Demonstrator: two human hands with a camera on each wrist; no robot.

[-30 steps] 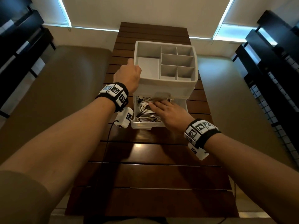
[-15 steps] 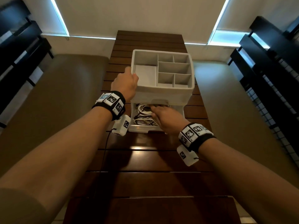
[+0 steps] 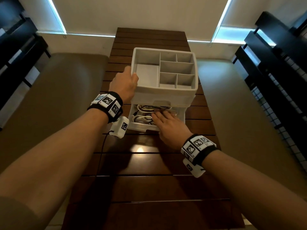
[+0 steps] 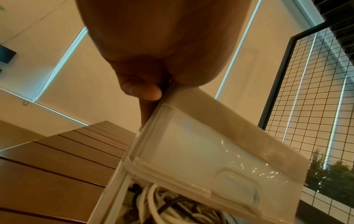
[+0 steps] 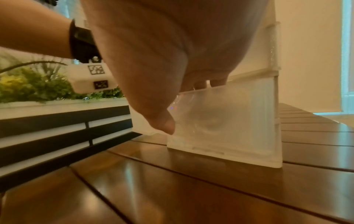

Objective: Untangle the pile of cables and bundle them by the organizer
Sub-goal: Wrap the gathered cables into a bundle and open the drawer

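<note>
left hand (image 3: 125, 87) grips organizer (image 3: 196, 83) left rim, mid table | cables (image 3: 142, 119) piled in open drawer (image 3: 142, 127) | right hand (image 3: 167, 125) on pile, grip unclear | risk: tangled pile drags drawer off near edge

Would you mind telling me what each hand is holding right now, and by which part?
The left hand grips the organizer by its top left rim. The right hand reaches into the open drawer among the cables; whether it holds one cannot be told.
</note>
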